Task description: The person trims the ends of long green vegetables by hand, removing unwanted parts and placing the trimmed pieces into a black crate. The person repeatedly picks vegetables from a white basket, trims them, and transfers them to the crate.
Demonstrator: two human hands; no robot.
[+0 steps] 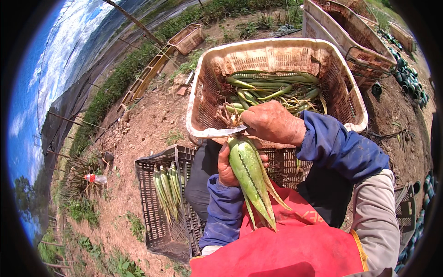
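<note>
My left hand [227, 167] is wrapped round a green aloe plant [251, 173], whose leaves point down toward my lap. The plant's brown, rooty base [228, 117] is turned up at the near rim of a dirty white crate [277, 42]. In my closed right hand [272, 122] is a knife; its pale blade [225, 132] lies across the plant just below that base. My fingers hide the handle. Inside the crate lies a heap of green aloe leaves [277, 85].
Beside my left leg stands a black crate [143, 194] with several trimmed aloe plants [167, 187] in it. Stacked crates [350, 37] and dark pots [410, 78] are at far right. A bottle [96, 178] lies at left. A red apron [286, 244] covers my lap.
</note>
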